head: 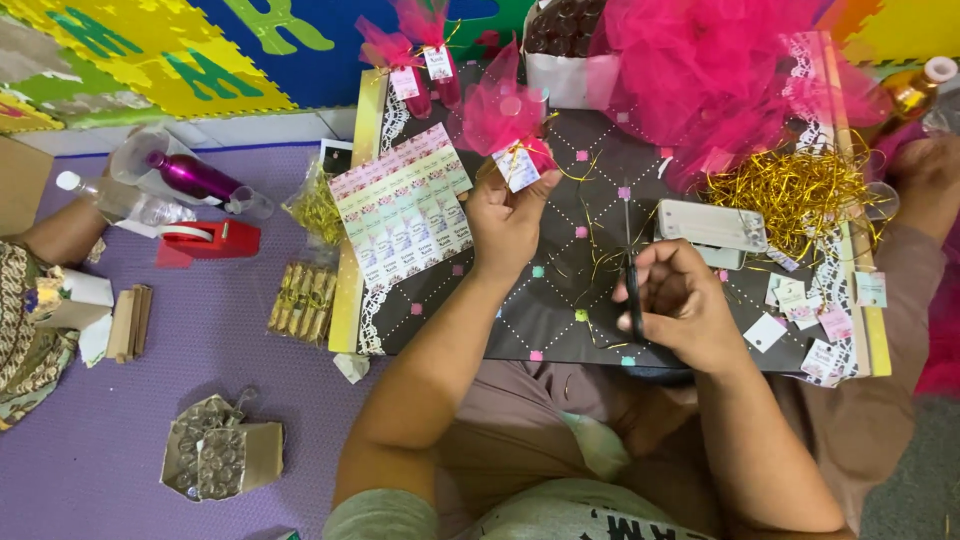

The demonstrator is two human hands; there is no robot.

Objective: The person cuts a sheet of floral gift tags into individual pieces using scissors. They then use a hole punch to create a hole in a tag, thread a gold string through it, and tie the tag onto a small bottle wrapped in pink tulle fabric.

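A dark board [560, 290] is laid across the lap. Above its middle, a pink tulle bundle [508, 125] with a tag is pinched by the left hand [507, 222]. Near its lower edge, scissors [634, 300] are gripped by the right hand [685, 305].

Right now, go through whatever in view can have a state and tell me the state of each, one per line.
Left hand: closed grip on the pink tulle favour.
Pink tulle favour: wrapped, tied with gold string, tagged, held up.
Right hand: closed on the scissors.
Scissors: blades look shut, pointing up.
Label sheet: lying flat, uncut.
Purple bottle: lying on its side.
Red tape dispenser: resting on the mat, unused.
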